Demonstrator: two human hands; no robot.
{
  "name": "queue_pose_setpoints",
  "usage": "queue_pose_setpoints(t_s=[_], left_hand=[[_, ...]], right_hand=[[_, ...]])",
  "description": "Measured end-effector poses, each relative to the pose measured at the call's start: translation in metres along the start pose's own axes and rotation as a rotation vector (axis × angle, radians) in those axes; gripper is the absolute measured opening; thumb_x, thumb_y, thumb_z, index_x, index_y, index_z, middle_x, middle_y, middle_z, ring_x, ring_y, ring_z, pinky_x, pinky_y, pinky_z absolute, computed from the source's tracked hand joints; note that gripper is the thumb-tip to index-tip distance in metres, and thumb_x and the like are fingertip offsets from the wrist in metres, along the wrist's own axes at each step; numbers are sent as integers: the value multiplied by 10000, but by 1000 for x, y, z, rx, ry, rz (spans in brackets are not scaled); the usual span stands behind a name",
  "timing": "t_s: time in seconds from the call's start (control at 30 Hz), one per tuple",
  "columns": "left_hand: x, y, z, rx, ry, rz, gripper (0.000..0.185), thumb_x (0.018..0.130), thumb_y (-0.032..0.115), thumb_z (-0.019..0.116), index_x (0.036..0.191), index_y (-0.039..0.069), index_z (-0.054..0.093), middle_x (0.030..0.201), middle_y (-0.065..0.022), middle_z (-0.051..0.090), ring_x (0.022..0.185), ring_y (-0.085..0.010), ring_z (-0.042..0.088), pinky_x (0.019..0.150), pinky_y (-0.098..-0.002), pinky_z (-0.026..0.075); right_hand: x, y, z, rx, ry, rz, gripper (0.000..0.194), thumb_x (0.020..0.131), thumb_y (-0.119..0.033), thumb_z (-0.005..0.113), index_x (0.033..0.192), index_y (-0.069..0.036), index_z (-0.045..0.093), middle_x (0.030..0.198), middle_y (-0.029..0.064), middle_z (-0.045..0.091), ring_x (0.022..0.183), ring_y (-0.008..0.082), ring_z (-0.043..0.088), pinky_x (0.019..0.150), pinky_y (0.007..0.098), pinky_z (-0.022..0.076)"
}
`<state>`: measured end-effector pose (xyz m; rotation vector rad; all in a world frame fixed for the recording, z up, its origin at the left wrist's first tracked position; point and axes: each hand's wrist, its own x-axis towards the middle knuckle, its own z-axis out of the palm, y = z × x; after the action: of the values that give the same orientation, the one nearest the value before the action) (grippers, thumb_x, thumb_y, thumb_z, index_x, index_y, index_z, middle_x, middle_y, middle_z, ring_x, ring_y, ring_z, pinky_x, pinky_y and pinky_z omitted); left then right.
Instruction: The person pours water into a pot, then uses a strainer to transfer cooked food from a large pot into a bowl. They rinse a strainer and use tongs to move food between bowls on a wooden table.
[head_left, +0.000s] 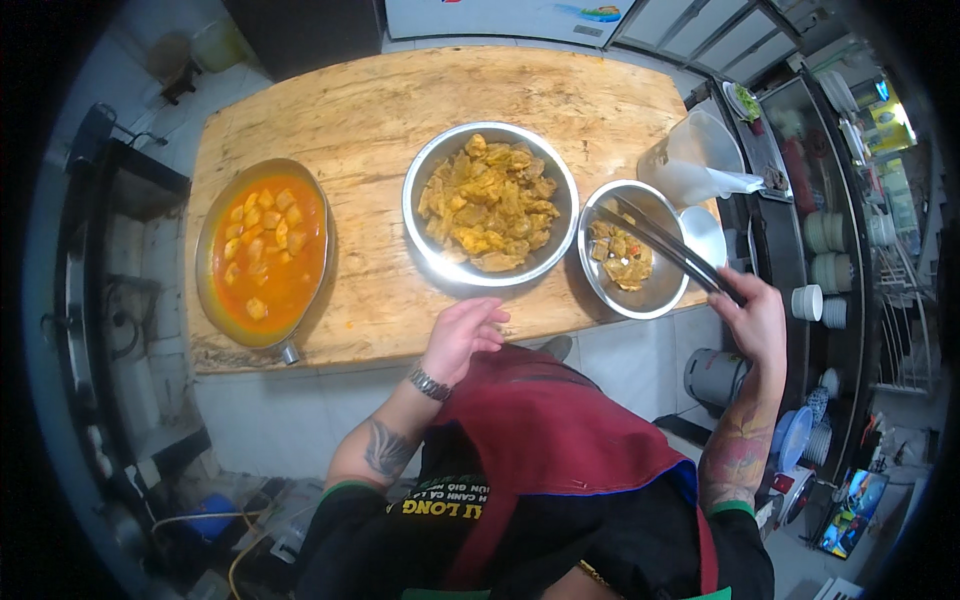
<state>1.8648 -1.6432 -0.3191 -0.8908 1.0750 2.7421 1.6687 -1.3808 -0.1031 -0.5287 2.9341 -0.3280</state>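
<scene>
My right hand (750, 315) grips a pair of dark tongs or chopsticks (667, 244), whose tips reach into a small metal bowl (667, 300). Several pieces of yellowish cooked food (626, 259) lie in that bowl. Left of it stands a larger metal bowl (491, 281) heaped with yellow-brown meat pieces (491, 206). Just below the larger bowl hovers my left hand (465, 334), fingers loosely curled and apart, holding nothing. At the left of the wooden table, a pan (206, 300) holds orange sauce with pale cubes (262, 225) in it.
A translucent plastic pitcher (694, 154) and a white bowl (705, 236) stand beyond the small bowl. Dark shelves with stacked bowls (829, 247) line the right side. The wooden table (360, 112) ends close to my apron. A grey gas cylinder (716, 377) stands below right.
</scene>
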Motion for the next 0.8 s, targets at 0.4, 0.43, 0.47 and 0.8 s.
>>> queue_pose_setpoints(t_s=[0.4, 0.43, 0.47, 0.8], left_hand=[[-18, -6, -18, -93, 76, 23, 271, 933, 204, 546, 1117, 10, 588, 941, -114, 650, 681, -153, 625, 593, -256, 520], [-18, -7, -19, -90, 92, 19, 276, 931, 216, 552, 1109, 8, 593, 925, -109, 650, 664, -153, 622, 586, -256, 520], [-17, -6, -19, -87, 85, 13, 275, 931, 216, 553, 1105, 7, 594, 926, -110, 650, 663, -154, 622, 584, -257, 520], [-4, 2, -4, -29, 31, -6, 268, 933, 193, 543, 1114, 0, 580, 966, -122, 648, 681, -153, 629, 595, -260, 526]], right_hand=[[4, -24, -31, -171, -33, 38, 375, 701, -238, 706, 1051, -105, 691, 913, 126, 675, 835, 282, 657, 753, 354, 504], [2, -17, -32, -190, -46, 77, 380, 698, -240, 709, 1053, -105, 690, 921, 127, 675, 840, 283, 656, 758, 354, 504], [0, -11, -32, -204, -54, 126, 386, 695, -242, 711, 1055, -105, 690, 929, 128, 675, 844, 283, 655, 764, 354, 504], [11, -39, -10, -3, 70, -169, 367, 728, -189, 707, 1079, -89, 676, 892, 120, 672, 800, 263, 658, 736, 334, 502]])
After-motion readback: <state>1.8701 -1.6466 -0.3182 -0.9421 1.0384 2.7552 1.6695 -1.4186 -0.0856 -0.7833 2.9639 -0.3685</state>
